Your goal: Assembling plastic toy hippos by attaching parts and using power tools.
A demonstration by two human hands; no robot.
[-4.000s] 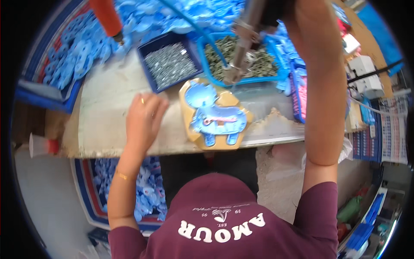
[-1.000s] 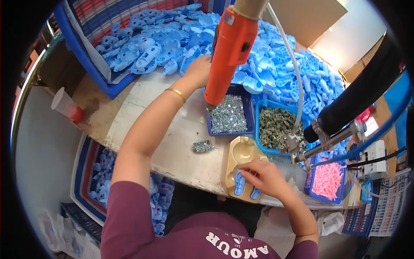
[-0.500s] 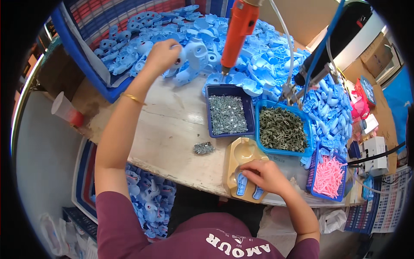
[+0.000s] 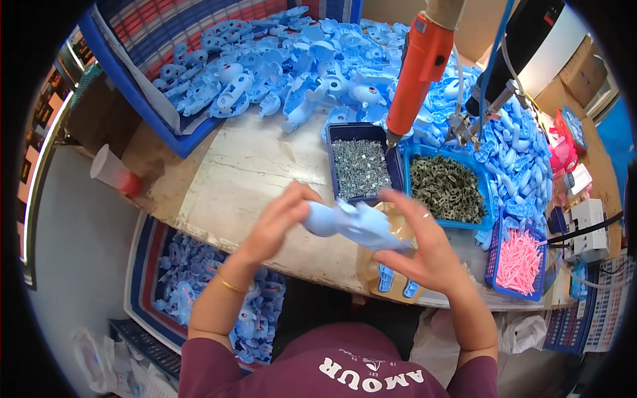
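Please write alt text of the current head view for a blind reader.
A person's left hand grips a blue plastic toy part, right hand spread around its other end, near a tan fixture; beyond, hardware trays and heaped blue parts.

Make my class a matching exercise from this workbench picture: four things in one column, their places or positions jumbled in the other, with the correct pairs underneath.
Things
1. Orange power screwdriver
2. Pink plastic sticks
3. Small silvery metal pieces
4. Light-blue rounded plastic part

Places or positions
A. In the dark-blue tray
B. Between the left hand and the right hand
C. In the violet-blue basket toward the right of the bench
D. Above the bench, tip pointing down

Correct pairs
1-D
2-C
3-A
4-B
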